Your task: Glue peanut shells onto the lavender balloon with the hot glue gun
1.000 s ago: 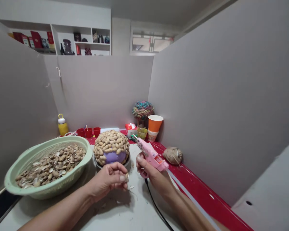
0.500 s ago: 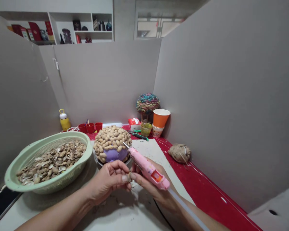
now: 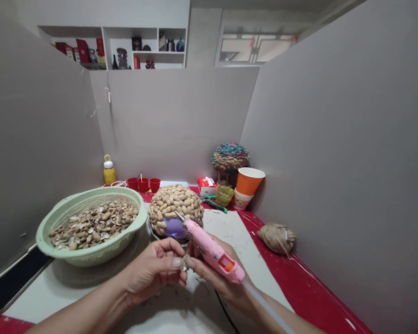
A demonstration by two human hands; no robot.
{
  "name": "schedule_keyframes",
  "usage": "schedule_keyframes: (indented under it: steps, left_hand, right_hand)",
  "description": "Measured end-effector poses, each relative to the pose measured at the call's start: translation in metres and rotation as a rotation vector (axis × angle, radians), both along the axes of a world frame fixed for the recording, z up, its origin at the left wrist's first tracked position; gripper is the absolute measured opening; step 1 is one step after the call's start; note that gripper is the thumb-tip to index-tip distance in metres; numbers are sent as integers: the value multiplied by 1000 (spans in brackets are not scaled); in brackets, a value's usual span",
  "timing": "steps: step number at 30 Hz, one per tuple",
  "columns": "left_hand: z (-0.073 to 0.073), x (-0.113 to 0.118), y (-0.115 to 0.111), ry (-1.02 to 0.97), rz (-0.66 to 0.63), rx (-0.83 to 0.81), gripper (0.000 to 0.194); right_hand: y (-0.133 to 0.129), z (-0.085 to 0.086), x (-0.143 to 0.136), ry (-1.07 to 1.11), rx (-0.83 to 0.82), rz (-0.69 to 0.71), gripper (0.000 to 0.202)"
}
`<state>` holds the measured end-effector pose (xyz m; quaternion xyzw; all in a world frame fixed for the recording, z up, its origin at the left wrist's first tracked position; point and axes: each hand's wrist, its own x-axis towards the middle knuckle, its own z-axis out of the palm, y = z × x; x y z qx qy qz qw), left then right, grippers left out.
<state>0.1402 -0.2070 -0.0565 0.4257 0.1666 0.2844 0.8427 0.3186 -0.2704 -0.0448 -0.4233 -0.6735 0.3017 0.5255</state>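
Between the fingertips of my left hand [image 3: 162, 264] is a small peanut shell [image 3: 184, 265], its pale inside showing. My right hand [image 3: 214, 266] grips a pink glue gun [image 3: 214, 250], and its thumb and fingertip also touch the shell. The gun's metal nozzle points up and left, in front of a ball covered with peanut shells [image 3: 177, 202]. A bare purple patch [image 3: 174, 228] shows low on the ball's near side. The ball rests in a metal bowl [image 3: 152, 232], mostly hidden. A glue stick [image 3: 264, 304] trails from the gun's back end.
A green colander [image 3: 90, 257] of peanut shells stands left, near a dark tablet-like slab [image 3: 16, 283]. Behind are red cups [image 3: 143, 185], pliers [image 3: 216, 205], a tissue pack [image 3: 206, 185] and an orange paper cup [image 3: 250, 181]. A twine ball [image 3: 277, 238] lies right; grey partitions surround the table.
The view has shifted left, so the surroundings sit further right. Both hands stay together at the peanut shell, which has turned to show more of its inside. The glue gun remains in my right hand.
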Motion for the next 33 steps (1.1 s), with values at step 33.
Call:
schedule_keyframes:
  steps: [33]
  left_hand:
    - [1, -4, 0, 190, 176, 250, 28]
  right_hand:
    - [-8, -18, 10, 2, -29, -163, 14]
